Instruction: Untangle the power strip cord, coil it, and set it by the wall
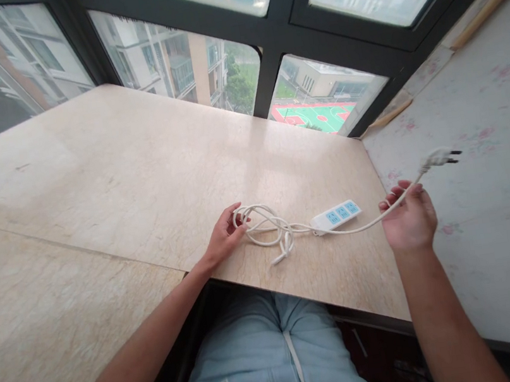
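A white power strip (336,216) with blue socket faces lies on the stone counter. Its white cord (272,223) is gathered in loose loops to the left of the strip. My left hand (229,233) grips the left edge of these loops, thumb and fingers curled round the cord. Raised at the right, my right hand (409,212) has the cord's far end between thumb and fingers. Beyond its fingertips the plug (440,158) sticks up in the air, prongs pointing right. From there the cord runs down past the front of the strip to the loops.
The beige counter (104,175) stretches left, with a seam across it. Dark-framed windows (275,41) rise behind it. A flower-patterned wall (493,213) stands close on the right. My legs in light blue trousers (279,353) are below the counter's front edge.
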Action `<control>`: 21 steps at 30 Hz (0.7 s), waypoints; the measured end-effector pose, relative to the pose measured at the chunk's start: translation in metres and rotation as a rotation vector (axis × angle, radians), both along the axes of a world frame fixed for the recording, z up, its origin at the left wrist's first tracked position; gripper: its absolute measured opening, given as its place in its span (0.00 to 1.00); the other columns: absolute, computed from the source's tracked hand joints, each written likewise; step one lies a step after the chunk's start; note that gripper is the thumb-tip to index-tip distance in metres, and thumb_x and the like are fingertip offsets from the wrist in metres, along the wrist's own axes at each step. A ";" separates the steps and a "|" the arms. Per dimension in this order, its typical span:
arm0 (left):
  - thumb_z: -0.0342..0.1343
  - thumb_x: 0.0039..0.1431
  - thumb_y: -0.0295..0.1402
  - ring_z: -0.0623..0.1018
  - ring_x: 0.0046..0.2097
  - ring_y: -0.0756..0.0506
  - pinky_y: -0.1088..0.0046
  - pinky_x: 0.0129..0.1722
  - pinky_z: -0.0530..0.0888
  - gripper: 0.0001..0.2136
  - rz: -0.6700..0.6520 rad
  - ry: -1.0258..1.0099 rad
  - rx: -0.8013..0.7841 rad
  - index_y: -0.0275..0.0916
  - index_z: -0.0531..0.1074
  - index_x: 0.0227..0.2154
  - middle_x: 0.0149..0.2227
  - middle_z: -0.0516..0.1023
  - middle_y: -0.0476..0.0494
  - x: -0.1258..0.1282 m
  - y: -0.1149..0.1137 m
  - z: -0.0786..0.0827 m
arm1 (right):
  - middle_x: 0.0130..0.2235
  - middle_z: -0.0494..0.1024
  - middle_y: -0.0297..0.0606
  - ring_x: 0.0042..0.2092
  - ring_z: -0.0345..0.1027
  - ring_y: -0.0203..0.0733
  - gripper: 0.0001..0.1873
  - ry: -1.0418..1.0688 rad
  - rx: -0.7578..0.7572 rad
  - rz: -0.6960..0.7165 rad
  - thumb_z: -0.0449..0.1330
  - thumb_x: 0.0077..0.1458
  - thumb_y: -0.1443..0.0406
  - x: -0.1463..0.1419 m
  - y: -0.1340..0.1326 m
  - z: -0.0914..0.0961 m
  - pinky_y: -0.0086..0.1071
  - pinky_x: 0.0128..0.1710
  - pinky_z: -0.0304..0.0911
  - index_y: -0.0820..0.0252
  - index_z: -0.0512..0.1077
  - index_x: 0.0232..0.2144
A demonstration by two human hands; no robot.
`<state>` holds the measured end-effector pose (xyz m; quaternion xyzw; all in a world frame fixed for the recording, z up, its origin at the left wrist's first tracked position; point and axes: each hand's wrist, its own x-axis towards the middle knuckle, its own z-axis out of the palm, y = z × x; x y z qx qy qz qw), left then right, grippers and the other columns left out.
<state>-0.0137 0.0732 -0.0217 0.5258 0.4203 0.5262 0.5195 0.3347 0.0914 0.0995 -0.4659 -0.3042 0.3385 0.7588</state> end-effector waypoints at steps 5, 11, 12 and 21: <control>0.58 0.54 0.32 0.77 0.47 0.43 0.63 0.49 0.71 0.27 -0.073 -0.104 -0.004 0.36 0.62 0.58 0.42 0.78 0.39 -0.007 0.003 0.002 | 0.27 0.67 0.28 0.25 0.59 0.28 0.17 -0.055 -0.085 0.054 0.67 0.48 0.53 -0.004 0.003 -0.020 0.22 0.21 0.57 0.59 0.71 0.31; 0.49 0.48 0.28 0.78 0.46 0.39 0.56 0.51 0.70 0.23 -0.156 -0.224 -0.051 0.34 0.74 0.49 0.39 0.80 0.38 -0.014 0.007 0.005 | 0.28 0.69 0.28 0.26 0.63 0.28 0.18 0.090 -0.213 0.305 0.70 0.46 0.56 -0.022 0.019 -0.025 0.23 0.23 0.61 0.61 0.70 0.32; 0.50 0.48 0.29 0.78 0.46 0.39 0.56 0.51 0.70 0.22 -0.161 -0.209 -0.061 0.34 0.75 0.48 0.40 0.81 0.38 -0.014 0.007 0.007 | 0.28 0.69 0.28 0.26 0.63 0.29 0.17 0.113 -0.249 0.340 0.69 0.46 0.57 -0.026 0.023 -0.026 0.24 0.23 0.61 0.61 0.70 0.32; 0.58 0.57 0.37 0.77 0.43 0.43 0.63 0.47 0.72 0.11 -0.155 0.230 0.184 0.38 0.80 0.40 0.40 0.80 0.39 -0.022 0.008 0.034 | 0.28 0.71 0.29 0.26 0.64 0.29 0.12 0.118 -0.452 0.667 0.65 0.49 0.60 -0.064 0.048 -0.022 0.24 0.25 0.63 0.61 0.73 0.34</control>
